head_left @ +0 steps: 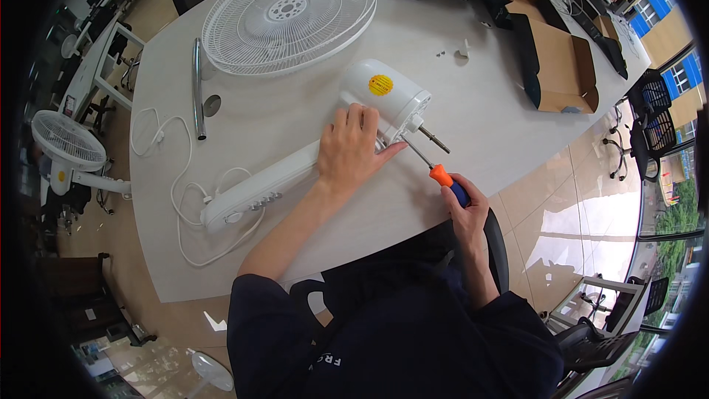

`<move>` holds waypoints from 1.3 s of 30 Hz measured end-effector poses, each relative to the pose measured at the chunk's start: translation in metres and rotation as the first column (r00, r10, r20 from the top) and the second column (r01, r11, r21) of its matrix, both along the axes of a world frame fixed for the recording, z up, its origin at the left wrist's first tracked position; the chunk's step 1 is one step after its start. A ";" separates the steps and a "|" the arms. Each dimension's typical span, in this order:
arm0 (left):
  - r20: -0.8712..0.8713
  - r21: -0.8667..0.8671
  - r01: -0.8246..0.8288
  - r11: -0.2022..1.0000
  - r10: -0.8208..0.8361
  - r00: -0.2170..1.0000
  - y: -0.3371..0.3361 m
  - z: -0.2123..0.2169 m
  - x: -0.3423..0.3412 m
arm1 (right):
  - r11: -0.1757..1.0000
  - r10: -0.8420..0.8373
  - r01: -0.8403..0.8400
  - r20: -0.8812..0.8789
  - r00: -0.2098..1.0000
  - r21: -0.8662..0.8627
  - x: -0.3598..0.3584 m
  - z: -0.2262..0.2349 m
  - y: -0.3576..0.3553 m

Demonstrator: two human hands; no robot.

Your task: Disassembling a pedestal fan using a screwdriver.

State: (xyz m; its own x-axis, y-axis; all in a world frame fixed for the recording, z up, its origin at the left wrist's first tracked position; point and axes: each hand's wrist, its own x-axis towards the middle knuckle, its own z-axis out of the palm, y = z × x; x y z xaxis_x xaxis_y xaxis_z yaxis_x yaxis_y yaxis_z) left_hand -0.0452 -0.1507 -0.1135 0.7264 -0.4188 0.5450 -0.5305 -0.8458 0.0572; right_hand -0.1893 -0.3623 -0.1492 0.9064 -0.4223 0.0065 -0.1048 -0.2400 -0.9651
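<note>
A white electric fan body lies on its side on the table, its motor housing (402,97) toward the far end and its control column (269,183) toward the near left. My left hand (347,149) is closed over the neck below the housing, fingers on top and thumb pointing right. In my right hand (469,210) is a screwdriver (442,175) with an orange and blue handle. Its shaft points up and left, and the tip meets the underside of the housing near my left thumb. The metal motor shaft (436,140) sticks out bare.
A white fan grille (244,22) lies at the back, with a chrome tube (198,89) left of it. The white power cord (177,214) loops at the left. Small screws (441,53) and a white knob-like part (464,49) sit at the back. An open cardboard box (557,63) stands right.
</note>
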 end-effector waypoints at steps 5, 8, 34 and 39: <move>-0.011 0.007 -0.003 1.000 0.004 1.000 0.000 -0.001 -0.001 | 1.000 -0.009 0.009 0.000 1.000 0.001 -0.001 -0.001 0.001; -0.007 0.008 -0.007 1.000 0.007 1.000 0.000 -0.001 0.000 | 1.000 -0.007 0.007 0.004 1.000 -0.011 0.000 -0.001 0.002; -0.013 0.021 0.011 1.000 -0.011 1.000 0.000 -0.002 0.001 | 0.924 0.074 -0.103 0.093 0.993 0.369 -0.003 0.009 -0.014; -0.030 0.025 0.005 1.000 -0.005 1.000 0.001 -0.001 0.001 | 0.881 0.144 -0.092 -0.078 0.986 0.464 -0.005 0.018 -0.020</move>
